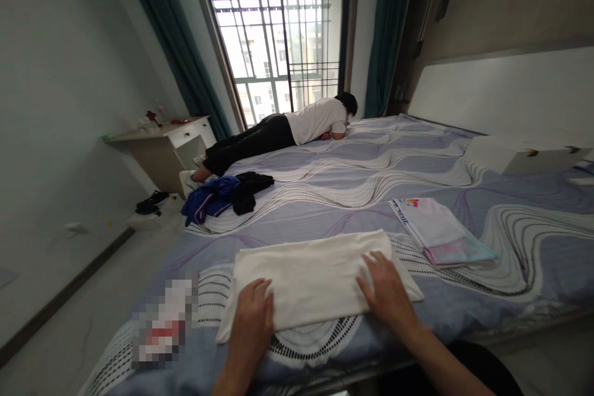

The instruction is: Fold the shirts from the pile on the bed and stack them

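A folded white cloth point(315, 272), perhaps a garment, lies flat across the near part of the bed. My left hand point(253, 315) rests on its left part, palm down with the fingers stretched forward. On the right part of the cloth lies my right hand point(384, 288), its fingers spread and flat. Neither hand grips anything. To the right is a second folded piece of white fabric point(440, 232) with pink, blue and printed coloured marks. A blurred white and red item point(164, 325) sits left of my left hand; its kind cannot be made out.
The bed point(320, 195) has a grey-blue wavy-patterned cover. A person point(301, 127) lies across its far side. Blue and black clothes point(223, 195) are heaped at the left edge. A white box-like piece point(529, 154) stands at the headboard; a desk point(171, 136) stands beyond the bed.
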{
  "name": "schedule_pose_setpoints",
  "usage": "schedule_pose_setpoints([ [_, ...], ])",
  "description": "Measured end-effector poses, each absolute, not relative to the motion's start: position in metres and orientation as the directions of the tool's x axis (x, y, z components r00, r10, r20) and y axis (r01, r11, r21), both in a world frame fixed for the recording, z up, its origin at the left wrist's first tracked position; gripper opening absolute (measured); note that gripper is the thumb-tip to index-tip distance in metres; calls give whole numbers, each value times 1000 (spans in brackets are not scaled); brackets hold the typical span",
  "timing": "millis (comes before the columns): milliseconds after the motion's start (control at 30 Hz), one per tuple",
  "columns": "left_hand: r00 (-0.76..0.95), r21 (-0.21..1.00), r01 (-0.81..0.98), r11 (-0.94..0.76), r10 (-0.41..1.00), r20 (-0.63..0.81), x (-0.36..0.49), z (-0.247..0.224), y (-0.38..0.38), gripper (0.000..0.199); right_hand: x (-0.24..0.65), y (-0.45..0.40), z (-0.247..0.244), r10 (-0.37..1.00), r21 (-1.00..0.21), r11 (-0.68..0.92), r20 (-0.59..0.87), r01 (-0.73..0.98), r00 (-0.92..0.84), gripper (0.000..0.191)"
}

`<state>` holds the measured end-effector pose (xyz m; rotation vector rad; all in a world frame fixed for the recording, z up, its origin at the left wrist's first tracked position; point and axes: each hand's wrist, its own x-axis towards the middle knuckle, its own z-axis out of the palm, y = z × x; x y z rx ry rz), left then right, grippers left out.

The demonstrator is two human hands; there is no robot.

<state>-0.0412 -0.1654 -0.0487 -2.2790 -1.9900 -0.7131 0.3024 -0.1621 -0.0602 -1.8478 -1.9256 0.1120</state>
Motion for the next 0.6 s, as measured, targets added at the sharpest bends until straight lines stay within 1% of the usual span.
schedule_pose_setpoints([
  [33, 180, 256, 925, -281, 917, 355, -20, -51, -155, 47, 276, -156, -58, 967, -355, 155, 245, 922, -69, 60],
  [67, 264, 231, 909, -347, 908, 327, -1, -53, -142, 49, 252, -148, -57, 971, -342, 194, 199, 919, -130, 62],
  [100, 313, 205, 904, -375, 907, 280, 14, -57, -128, 51, 232, -140, -58, 973, -334, 218, 150, 917, -177, 63],
  [167, 338, 158, 916, -370, 920, 197, 31, -63, -101, 55, 206, -122, -62, 972, -322, 234, 100, 917, -213, 65],
  [267, 311, 118, 938, -327, 941, 134, 25, -69, -69, 56, 202, -96, -68, 972, -315, 234, 88, 920, -217, 66],
  [400, 232, 110, 964, -242, 968, 91, -10, -64, -46, 56, 232, -69, -65, 979, -299, 203, 53, 932, -196, 67],
  [533, 103, 114, 988, -106, 994, 34, -56, -60, -30, 59, 283, -45, -64, 999, -255, 40, -3, 966, -42, 66],
  [600, 34, 138, 990, -36, 999, 17, -82, -60, -24, 61, 319, -35, -67, 998, -261, -62, -28, 963, 56, 65],
])
